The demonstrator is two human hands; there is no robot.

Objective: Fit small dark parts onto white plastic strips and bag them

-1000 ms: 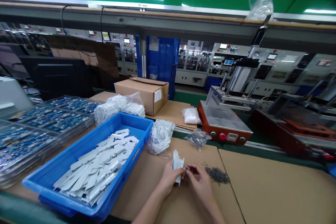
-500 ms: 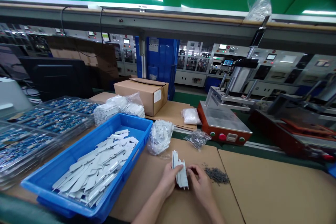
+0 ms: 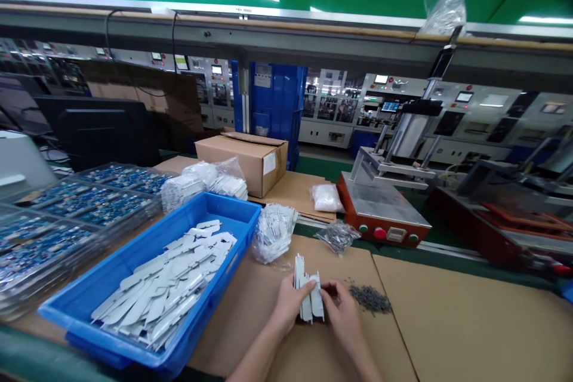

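Observation:
A small stack of flat white plastic parts [image 3: 301, 277] is gripped in my left hand [image 3: 286, 303], with the thumb pressed across its front. My right hand [image 3: 344, 313] pinches the right edge of the front white plastic part [image 3: 317, 299], which sits fanned out to the right of the others. Both hands are over the cardboard sheet. Just right of my right hand lies a pile of tiny dark grey pieces [image 3: 370, 298]. More white parts [image 3: 179, 280] fill much of the blue bin [image 3: 233, 215] on the left.
Clear trays of blue circuit boards [image 3: 111, 206] stand at far left. Bagged white parts [image 3: 274, 233], a cardboard box [image 3: 242, 158] and a bag of dark pieces [image 3: 338, 236] lie beyond my hands. A red-based press [image 3: 385, 209] stands at back right.
The front white part has shifted right, away from the stack, with my right fingers now on its edge. My left hand stays nearly in place.

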